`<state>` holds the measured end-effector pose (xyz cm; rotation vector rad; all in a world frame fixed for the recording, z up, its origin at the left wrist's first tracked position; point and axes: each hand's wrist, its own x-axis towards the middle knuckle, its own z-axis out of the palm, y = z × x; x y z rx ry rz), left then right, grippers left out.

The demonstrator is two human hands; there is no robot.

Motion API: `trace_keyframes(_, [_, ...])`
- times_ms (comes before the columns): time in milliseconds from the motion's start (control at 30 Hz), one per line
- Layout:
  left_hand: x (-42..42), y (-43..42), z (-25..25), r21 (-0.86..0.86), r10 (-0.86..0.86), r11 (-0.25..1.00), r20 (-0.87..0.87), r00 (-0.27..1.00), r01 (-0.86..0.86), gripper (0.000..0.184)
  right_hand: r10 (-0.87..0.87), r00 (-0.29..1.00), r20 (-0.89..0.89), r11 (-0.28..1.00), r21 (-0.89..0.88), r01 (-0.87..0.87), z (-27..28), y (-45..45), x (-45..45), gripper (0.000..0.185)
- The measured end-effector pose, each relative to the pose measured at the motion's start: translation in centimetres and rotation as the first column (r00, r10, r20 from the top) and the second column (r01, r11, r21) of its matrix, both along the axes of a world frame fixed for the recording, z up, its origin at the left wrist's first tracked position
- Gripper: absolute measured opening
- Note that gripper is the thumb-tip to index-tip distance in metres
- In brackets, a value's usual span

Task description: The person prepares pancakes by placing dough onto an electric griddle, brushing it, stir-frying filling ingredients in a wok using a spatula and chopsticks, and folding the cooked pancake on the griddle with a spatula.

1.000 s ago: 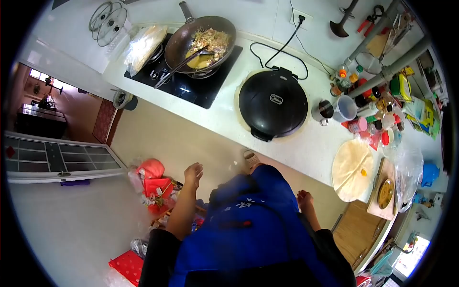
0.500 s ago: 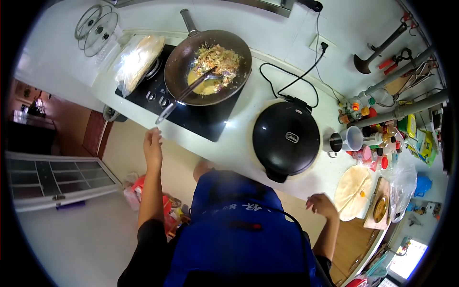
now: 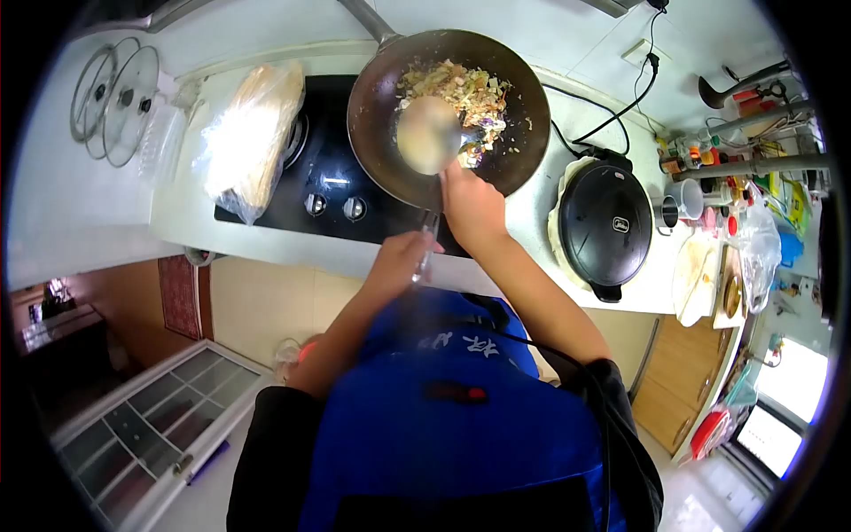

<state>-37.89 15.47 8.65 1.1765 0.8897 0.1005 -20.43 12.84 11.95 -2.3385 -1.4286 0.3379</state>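
Note:
A ladle (image 3: 428, 133) with a round, motion-blurred head is over the dark wok (image 3: 368, 133); whether its pale-yellow look comes from liquid in it I cannot tell. Below its head, my right hand (image 3: 474, 204) is closed around the shaft, close to the wok's front rim. My left hand (image 3: 403, 259) grips the grey handle end, nearer my body. Chopped food (image 3: 474, 102) with pale and purplish bits lies in the far and right part of the wok.
Left of the wok, a plastic bag of flat, pale food (image 3: 255, 142) overlaps the black cooktop (image 3: 341, 182). A closed black electric griddle (image 3: 612, 226) sits to the right. Flatbread (image 3: 696, 275), a metal cup (image 3: 665, 213) and several bottles stand or lie farther right.
Both hands have come from beside my body onto the ladle, which rested in the wok. Its head is now lifted clear of the food. The camera view has shifted.

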Motion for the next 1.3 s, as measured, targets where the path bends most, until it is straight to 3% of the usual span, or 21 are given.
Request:
trace_keyframes(67, [0.1,0.9,0.8,-0.075,-0.056,0.996,0.008,0.998,0.057,0.036,-0.07,0.994,0.08,0.989,-0.128,0.08,-0.6,2.7,-1.0,0.021])
trace_keyframes(167, [0.0,1.6,1.5,0.095,-0.064,0.993,0.003,0.998,0.064,0.034,-0.097,0.994,0.047,0.961,-0.254,0.105,-1.3,3.9,-0.9,0.024])
trace_keyframes(333, [-0.3,3.3,3.0,0.011,-0.043,0.999,0.025,0.999,0.042,0.031,-0.242,0.954,-0.176,0.967,-0.121,0.223,-0.6,3.6,-0.5,0.024])
trace_keyframes(433, [-1.0,5.3,2.6,0.171,-0.083,0.982,-0.019,0.996,0.085,0.032,-0.246,0.925,-0.29,0.969,-0.076,0.234,-0.5,3.5,-0.2,0.022])
trace_keyframes(467, [-1.1,5.7,2.6,0.172,-0.076,0.982,-0.01,0.997,0.077,0.034,-0.215,0.871,-0.442,0.975,-0.05,0.215,-0.3,3.6,-0.3,0.021])
trace_keyframes(567, [-1.3,6.4,3.4,0.119,-0.077,0.989,-0.045,0.996,0.082,0.034,-0.181,0.838,-0.515,0.973,0.032,0.23,-1.1,4.1,-1.3,0.023])
trace_keyframes(700, [-1.4,6.5,3.0,0.099,-0.091,0.991,-0.016,0.996,0.092,0.032,-0.247,0.871,-0.426,0.955,0.048,0.294,-1.4,4.5,-2.2,0.026])
trace_keyframes(800, [-1.4,7.8,3.1,0.209,-0.222,0.948,-0.109,0.969,0.241,0.031,-0.205,0.874,-0.441,0.954,0.111,0.28,-2.0,4.0,-1.5,0.017])
trace_keyframes(900, [-2.0,8.9,3.1,0.418,-0.285,0.848,-0.155,0.946,0.325,0.032,-0.192,0.896,-0.399,0.957,0.126,0.262,-2.8,3.4,-1.1,0.015])
trace_keyframes(1000, [-1.5,11.3,3.9,0.806,-0.234,0.34,-0.427,0.874,0.485,0.033,-0.199,0.927,-0.318,0.953,0.159,0.259,-3.2,3.1,-1.3,0.017])
trace_keyframes(1033, [-0.6,12.4,5.2,0.77,-0.194,0.439,-0.421,0.886,0.463,0.035,-0.209,0.931,-0.299,0.944,0.189,0.272,-3.0,3.0,-1.4,0.018])
trace_keyframes(1167, [4.1,16.8,5.4,0.868,-0.108,0.244,-0.418,0.902,0.432,0.026,-0.287,0.946,-0.151,0.916,0.244,0.317,-1.0,2.2,-2.1,0.018])
trace_keyframes(1300, [9.3,19.3,2.7,0.696,-0.196,0.035,-0.699,0.688,0.717,0.022,-0.384,0.918,-0.098,0.889,0.231,0.396,1.2,0.3,-2.1,0.014])
